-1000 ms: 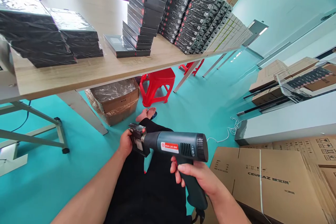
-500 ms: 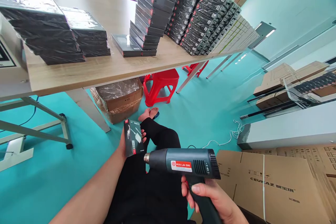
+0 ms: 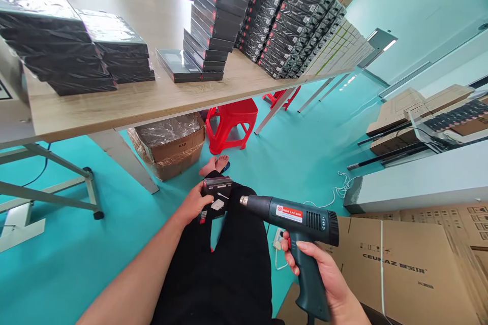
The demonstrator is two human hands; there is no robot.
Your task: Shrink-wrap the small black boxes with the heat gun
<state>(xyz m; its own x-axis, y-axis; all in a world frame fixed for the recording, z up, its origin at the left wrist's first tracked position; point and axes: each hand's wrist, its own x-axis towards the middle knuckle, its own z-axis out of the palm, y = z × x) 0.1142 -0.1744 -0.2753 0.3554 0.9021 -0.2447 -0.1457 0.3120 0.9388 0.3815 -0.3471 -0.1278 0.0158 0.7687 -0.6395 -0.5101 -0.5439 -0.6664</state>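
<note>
My left hand (image 3: 197, 203) is closed around a small black product box (image 3: 216, 196), held above my lap with its printed face turned up. White pictures and a red corner mark show on that face. In my right hand (image 3: 310, 259) is a dark green heat gun (image 3: 295, 216) with a red and white label, gripped by its handle. The gun's metal nozzle points left toward the box, a short gap away from it. Part of the box's left side is hidden by my fingers.
A wooden table (image 3: 133, 111) carries film-wrapped black boxes (image 3: 68, 56) and a tall box stack (image 3: 217, 20). Beneath it are an open carton (image 3: 175, 150) and a red stool (image 3: 232, 124). Large cartons (image 3: 412, 259) stand at my right, near a white power socket (image 3: 279, 238).
The black box has turned from upright to lying sideways and moved right in my left hand. My right hand has carried the heat gun right and tilted it, nozzle slightly raised.
</note>
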